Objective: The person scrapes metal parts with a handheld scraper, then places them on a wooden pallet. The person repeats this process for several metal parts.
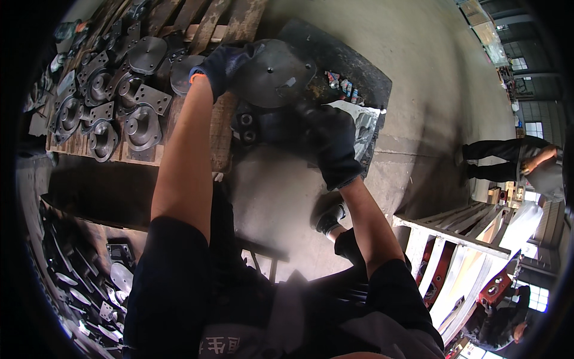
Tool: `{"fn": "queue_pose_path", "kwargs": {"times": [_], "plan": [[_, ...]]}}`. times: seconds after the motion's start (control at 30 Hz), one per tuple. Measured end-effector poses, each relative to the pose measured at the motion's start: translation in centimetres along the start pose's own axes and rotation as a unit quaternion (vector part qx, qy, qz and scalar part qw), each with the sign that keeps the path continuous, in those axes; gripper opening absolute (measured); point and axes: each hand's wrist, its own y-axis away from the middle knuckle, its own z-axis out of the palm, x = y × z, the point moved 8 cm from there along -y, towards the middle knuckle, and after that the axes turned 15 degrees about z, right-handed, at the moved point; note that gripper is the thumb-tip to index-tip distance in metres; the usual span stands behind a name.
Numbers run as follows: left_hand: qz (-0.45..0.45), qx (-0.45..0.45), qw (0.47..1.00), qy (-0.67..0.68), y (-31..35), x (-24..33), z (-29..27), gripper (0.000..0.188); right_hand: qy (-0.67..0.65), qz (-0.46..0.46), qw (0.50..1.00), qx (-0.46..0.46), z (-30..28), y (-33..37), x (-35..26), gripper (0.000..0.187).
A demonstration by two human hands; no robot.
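Observation:
A round dark metal part with small drilled holes is tilted in front of me, and a dark section with two larger holes shows below its disc. Gripping the disc's left edge is my left hand, in a dark glove with an orange cuff band. My right hand, also dark-gloved, is closed at the part's lower right; shadow hides its fingertips. Behind the part stands a dark worktable bearing a small pile of colourful pieces and a crumpled silvery sheet.
On the left, a wooden pallet carries several similar metal parts. More metal pieces lie at lower left. A slatted wooden crate stands at right. One person stands farther right; another is at lower right.

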Motion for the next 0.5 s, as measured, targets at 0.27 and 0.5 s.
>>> {"fn": "queue_pose_path", "kwargs": {"times": [0.27,0.5], "plan": [[0.033,0.087,0.992,0.088,-0.4,-1.8,1.5,0.033,-0.075,0.087,0.993,0.025,-1.5,-1.7,1.6,0.014],[0.088,0.084,0.987,-0.105,-0.1,0.3,0.4,0.031,0.112,0.055,0.992,0.011,-0.1,-0.5,-0.8,0.013]]}}
